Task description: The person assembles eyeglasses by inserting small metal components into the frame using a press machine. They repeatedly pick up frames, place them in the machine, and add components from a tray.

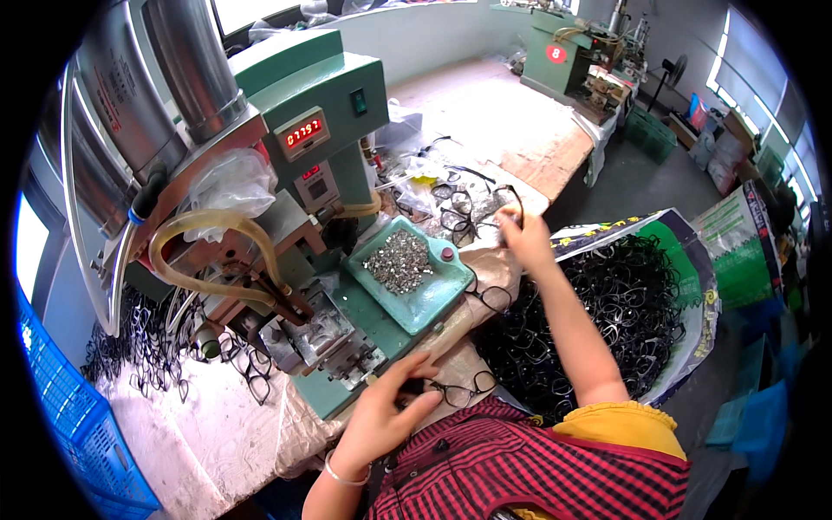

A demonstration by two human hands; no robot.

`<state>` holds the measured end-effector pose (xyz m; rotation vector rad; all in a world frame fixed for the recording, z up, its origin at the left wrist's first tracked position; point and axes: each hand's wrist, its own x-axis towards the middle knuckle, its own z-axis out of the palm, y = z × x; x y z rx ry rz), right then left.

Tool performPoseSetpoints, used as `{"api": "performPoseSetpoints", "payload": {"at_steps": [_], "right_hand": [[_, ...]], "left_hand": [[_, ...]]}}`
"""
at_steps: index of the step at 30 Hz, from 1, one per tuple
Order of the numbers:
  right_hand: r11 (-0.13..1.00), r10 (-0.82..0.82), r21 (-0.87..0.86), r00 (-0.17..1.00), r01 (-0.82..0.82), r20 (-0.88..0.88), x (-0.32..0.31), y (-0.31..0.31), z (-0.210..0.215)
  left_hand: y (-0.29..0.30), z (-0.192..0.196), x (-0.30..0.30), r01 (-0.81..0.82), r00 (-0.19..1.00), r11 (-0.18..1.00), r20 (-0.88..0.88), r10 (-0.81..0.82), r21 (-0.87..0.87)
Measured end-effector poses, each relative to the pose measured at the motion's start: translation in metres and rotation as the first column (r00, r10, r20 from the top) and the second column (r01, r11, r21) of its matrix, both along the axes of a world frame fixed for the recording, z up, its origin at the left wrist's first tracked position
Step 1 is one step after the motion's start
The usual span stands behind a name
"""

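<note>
My left hand (387, 410) is closed by the machine's front edge, its thumb and fingers round one end of a black eyeglass frame (459, 395). That frame's two rims point right, over my checked apron. Farther off, my right hand (525, 239) is stretched out at the table's edge and pinches another black eyeglass frame (518, 201), mostly hidden by the fingers. Between my hands, a green tray (416, 316) on the machine bed carries a heap of small metal parts (399, 262). A metal clamping fixture (325, 334) lies left of the tray.
The green machine (316, 87) with steel cylinders (195, 69) and a looped hose (208, 221) rises at left. A big sack (693, 286) full of black frames stands right. More frames (459, 212) lie on the table behind the tray. A blue basket (78, 425) is far left.
</note>
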<state>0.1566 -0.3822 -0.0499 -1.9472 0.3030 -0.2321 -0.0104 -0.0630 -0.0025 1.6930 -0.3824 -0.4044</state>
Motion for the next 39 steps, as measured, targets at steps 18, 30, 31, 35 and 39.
{"api": "performPoseSetpoints", "payload": {"at_steps": [18,30,31,35,39], "right_hand": [[0.81,0.051,-0.56,0.93,0.175,0.363,0.076,-0.075,-0.029],[0.601,-0.059,0.74,0.906,-0.302,0.418,-0.02,-0.016,0.074],[0.471,0.042,0.817,0.934,-0.332,0.355,-0.032,-0.004,0.068],[0.08,0.37,0.915,0.864,-0.395,0.34,-0.061,0.052,0.003],[-0.332,0.458,0.88,0.757,-0.34,0.465,-0.06,0.105,-0.024]], "left_hand": [[0.042,-0.039,-0.017,-0.408,0.91,0.906,-0.134,0.392,-0.117],[-0.038,-0.006,0.023,-0.377,0.64,0.91,0.759,0.122,0.171],[-0.048,0.0,0.026,-0.367,0.643,0.916,0.756,0.124,0.162],[-0.063,-0.013,0.033,-0.353,0.623,0.931,0.721,0.304,-0.088],[-0.049,-0.035,0.016,-0.441,0.543,0.888,0.75,0.378,-0.128]]}}
